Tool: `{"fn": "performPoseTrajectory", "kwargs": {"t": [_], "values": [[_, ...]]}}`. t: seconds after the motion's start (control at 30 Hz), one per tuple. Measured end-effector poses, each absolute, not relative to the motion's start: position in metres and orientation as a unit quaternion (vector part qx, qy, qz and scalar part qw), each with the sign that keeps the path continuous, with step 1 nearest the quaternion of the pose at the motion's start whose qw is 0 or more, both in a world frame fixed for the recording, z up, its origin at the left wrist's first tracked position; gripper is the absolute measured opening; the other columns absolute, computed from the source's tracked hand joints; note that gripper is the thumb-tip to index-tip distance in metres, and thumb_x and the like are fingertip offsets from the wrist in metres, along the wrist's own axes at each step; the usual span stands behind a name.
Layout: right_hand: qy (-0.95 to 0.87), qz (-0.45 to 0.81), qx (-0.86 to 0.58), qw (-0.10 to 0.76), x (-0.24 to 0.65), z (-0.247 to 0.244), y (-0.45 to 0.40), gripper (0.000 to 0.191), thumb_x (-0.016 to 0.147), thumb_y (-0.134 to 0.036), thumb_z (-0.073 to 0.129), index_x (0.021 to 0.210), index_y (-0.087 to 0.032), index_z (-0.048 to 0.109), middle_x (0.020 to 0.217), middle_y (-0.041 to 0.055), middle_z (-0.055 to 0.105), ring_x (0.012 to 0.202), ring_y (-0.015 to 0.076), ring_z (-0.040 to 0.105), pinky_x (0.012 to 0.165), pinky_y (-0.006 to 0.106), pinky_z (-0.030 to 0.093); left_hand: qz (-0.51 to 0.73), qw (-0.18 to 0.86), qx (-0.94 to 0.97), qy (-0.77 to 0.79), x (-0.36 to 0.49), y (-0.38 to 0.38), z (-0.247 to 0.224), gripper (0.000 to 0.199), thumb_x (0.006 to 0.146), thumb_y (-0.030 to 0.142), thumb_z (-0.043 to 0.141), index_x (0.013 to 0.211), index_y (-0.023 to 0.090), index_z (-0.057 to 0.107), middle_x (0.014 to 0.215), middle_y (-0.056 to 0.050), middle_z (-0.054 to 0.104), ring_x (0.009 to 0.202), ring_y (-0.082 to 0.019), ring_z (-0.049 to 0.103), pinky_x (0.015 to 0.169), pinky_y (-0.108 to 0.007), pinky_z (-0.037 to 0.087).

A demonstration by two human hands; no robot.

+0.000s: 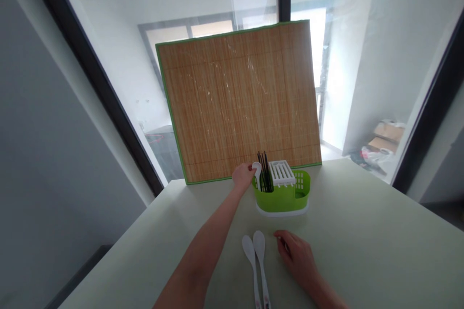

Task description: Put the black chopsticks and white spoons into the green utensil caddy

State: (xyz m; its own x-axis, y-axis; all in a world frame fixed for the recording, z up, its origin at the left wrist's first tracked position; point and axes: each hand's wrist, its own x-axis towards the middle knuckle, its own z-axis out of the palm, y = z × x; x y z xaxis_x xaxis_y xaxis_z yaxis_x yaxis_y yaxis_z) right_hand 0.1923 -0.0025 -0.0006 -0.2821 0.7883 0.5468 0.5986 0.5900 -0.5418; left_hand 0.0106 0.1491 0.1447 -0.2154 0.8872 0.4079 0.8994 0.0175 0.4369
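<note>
My left hand [243, 175] reaches to the far side of the table and pinches the bowl end of a small white spoon [257, 168]. That spoon stands handle down in the left part of a green utensil caddy [277, 201], beside several dark chopsticks [264, 169]. My right hand [294, 251] rests near the table's front, fingers curled, with nothing visible in them. To its left lie two long white spoons, one [248, 246] touching or nearly touching the other [259, 241], their handles toward me.
A white slatted rack [282, 173] sits on top of the caddy's middle. Behind it a bamboo mat [239, 101] with green edging leans on the window glass. The pale table [362, 231] narrows toward the window. Cardboard boxes [389, 133] lie beyond the glass.
</note>
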Motion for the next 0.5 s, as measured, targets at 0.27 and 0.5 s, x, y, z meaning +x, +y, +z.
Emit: {"fn": "performPoseTrajectory", "kwargs": {"t": [0.27,0.5], "values": [[-0.8,0.119,-0.44,0.391,0.193,-0.005,-0.002,0.021,0.087,-0.018,0.04,0.098,-0.024,0.057,0.083,0.0007,0.067,0.071,0.0151,0.063,0.064,0.025,0.044,-0.271,-0.012,-0.61,-0.744,0.016,0.15,0.122,0.021,0.077,0.033,0.057,0.088,0.022,0.071,0.09,-0.008,0.07,0.088,-0.023,0.063,0.069,-0.029,0.045],[-0.809,0.113,-0.439,0.374,0.191,-0.006,-0.002,0.022,0.086,-0.019,0.039,0.097,-0.023,0.058,0.08,0.0006,0.067,0.069,0.0153,0.063,0.062,0.024,0.044,-0.282,-0.026,-0.62,-0.731,0.01,0.148,0.114,0.027,0.076,0.032,0.058,0.099,0.021,0.067,0.1,-0.008,0.068,0.094,-0.024,0.061,0.074,-0.03,0.045]]}}
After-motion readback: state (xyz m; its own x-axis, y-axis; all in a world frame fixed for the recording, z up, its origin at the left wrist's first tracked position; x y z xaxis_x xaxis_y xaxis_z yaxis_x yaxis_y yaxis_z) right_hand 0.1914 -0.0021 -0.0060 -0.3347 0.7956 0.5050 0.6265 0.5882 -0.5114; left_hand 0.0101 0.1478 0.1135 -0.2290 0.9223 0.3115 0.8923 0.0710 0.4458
